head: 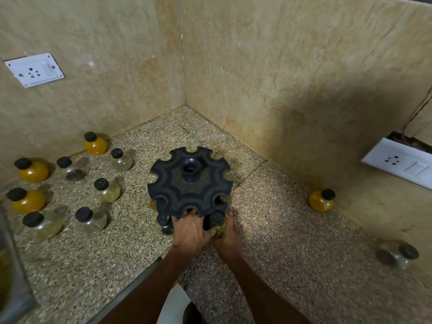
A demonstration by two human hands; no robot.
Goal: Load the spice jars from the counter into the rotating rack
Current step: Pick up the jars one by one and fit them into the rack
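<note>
Both hands at rack's near edge: left hand (190,231) curled on the rim, fingertips at a notch; right hand (228,232) wrapped around a jar (217,222), black cap up, pressed against the rack (189,182) just under the top disc. Black rack sits mid-counter (292,230) near the corner, notched disc on top, hub in centre. Another jar (164,222) already low in the rack, left of the hands. Eight loose jars (102,190) grouped on the left, three with yellow fill, rest near clear. Yellow jar (322,199) by right wall; tipped jar (398,253) far right. Sockets (35,70) on both walls.
</note>
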